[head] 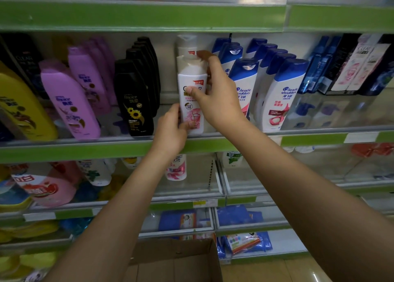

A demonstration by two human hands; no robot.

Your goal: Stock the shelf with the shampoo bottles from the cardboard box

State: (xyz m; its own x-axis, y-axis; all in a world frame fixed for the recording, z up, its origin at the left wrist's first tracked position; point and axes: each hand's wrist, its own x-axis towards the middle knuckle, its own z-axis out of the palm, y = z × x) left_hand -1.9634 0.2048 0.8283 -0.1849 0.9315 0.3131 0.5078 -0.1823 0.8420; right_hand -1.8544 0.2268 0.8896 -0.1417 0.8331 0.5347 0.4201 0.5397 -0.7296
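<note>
A white shampoo bottle with a pink label stands upright at the front of the middle shelf, between the black bottles and the blue-capped ones. My right hand grips its upper part, thumb across the label and fingers round its right side. My left hand holds its lower left edge near the base. A second white bottle stands right behind it. The cardboard box sits low on the floor below my arms; its visible inside shows no bottles.
Black Rejoice bottles stand to the left, purple ones and a yellow one further left. Head & Shoulders bottles crowd the right side. A clear rail runs along the shelf front. Lower shelves hold more bottles and blue packets.
</note>
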